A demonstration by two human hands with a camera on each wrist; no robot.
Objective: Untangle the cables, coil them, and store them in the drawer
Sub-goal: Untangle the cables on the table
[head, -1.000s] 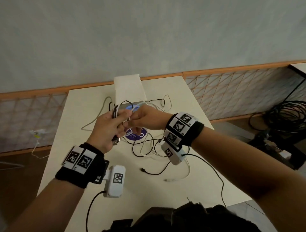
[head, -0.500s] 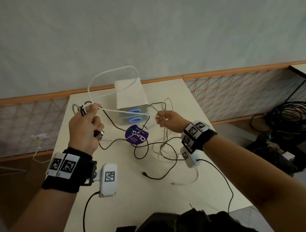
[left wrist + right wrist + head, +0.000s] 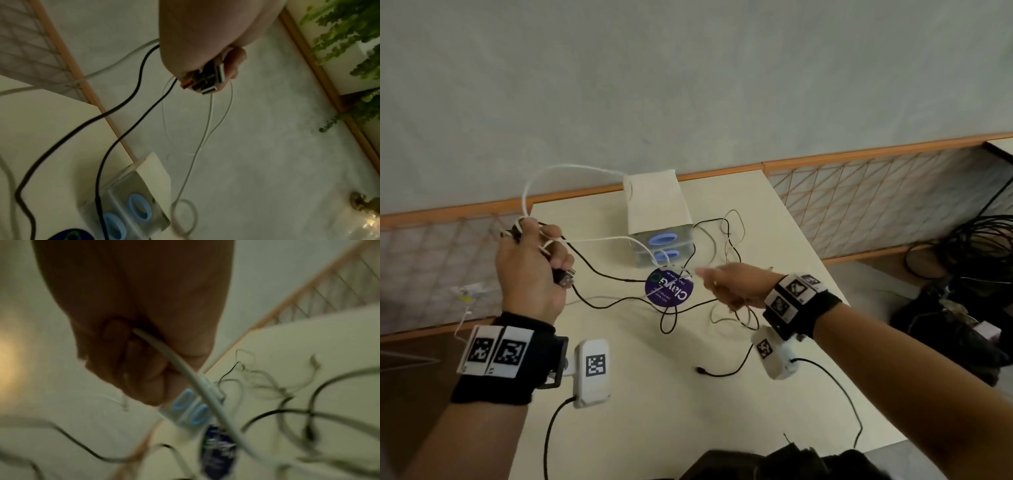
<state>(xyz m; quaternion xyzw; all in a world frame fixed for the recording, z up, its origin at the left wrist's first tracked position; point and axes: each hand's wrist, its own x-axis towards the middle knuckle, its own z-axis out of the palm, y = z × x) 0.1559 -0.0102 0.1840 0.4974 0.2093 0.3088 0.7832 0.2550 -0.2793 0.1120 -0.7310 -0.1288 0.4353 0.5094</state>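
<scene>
My left hand (image 3: 534, 253) is raised over the table's left side and grips several cable ends; their USB plugs (image 3: 203, 81) stick out of the fist. A white cable (image 3: 599, 240) runs from it across to my right hand (image 3: 726, 284), which is curled round it (image 3: 170, 360) in front of the drawer unit. Another white loop (image 3: 544, 174) arches above the left hand. Black cables (image 3: 602, 274) hang from the left hand into a tangle on the table (image 3: 654, 411). The small drawer unit (image 3: 654, 212) with two blue handles stands at the back, both drawers closed.
A purple round disc (image 3: 671, 291) lies under the cables before the drawer unit. A loose black plug end (image 3: 700, 370) lies nearer me. A dark bag (image 3: 774, 462) sits at the near edge. Coiled black cables (image 3: 976, 246) lie on the floor to the right.
From together at the drawer unit, my hands moved apart, stretching the white cable between them. Since then the right hand has dropped toward me and the overhead white loop has shrunk.
</scene>
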